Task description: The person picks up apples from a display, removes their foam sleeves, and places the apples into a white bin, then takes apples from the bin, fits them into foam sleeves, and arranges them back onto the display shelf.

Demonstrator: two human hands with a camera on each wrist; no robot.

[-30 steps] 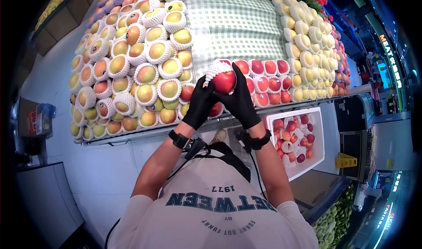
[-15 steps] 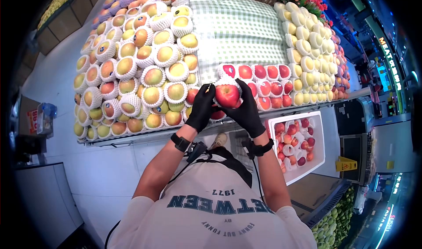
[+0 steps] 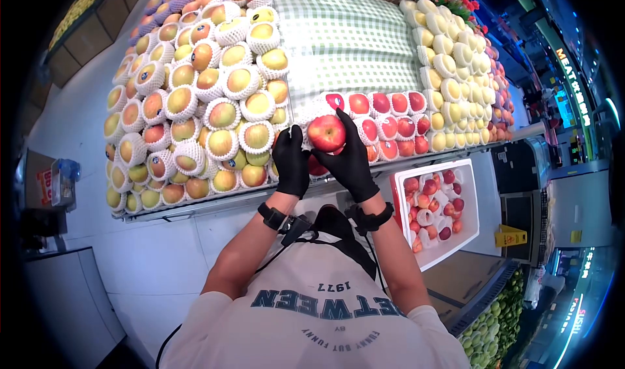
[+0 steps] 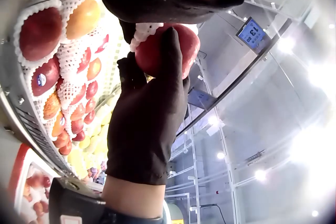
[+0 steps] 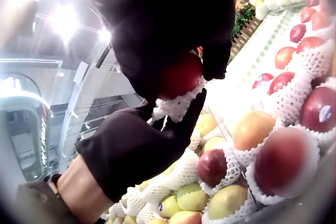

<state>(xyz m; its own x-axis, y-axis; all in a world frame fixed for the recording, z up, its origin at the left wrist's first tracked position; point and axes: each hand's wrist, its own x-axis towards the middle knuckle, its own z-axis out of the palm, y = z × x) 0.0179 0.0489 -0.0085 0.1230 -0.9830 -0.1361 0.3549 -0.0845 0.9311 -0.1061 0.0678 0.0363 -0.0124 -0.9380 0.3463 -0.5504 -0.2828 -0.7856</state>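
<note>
A red apple (image 3: 327, 132) is held up in front of the fruit stand by my black-gloved right hand (image 3: 351, 167). Its thumb lies along the apple's side in the left wrist view. My left hand (image 3: 291, 165), also gloved in black, is just left of the apple. White foam netting (image 5: 178, 107) bunches against the apple's underside in the right wrist view, between the left thumb and fingers, which pinch it. Beyond the hands, red apples (image 3: 388, 128) sit in foam nets in short rows along the front of the stand.
Netted yellow-red apples (image 3: 221, 115) are piled on the left, pale yellow fruit (image 3: 449, 63) on the right. A green checked cloth (image 3: 351, 40) covers the middle of the stand. Below the front edge stands a white foam box (image 3: 472, 206) of red fruit and loose nets.
The apple has turned in my hands, and the foam net has gone from its top to its left side. My left hand has drawn slightly away from the apple, leftward.
</note>
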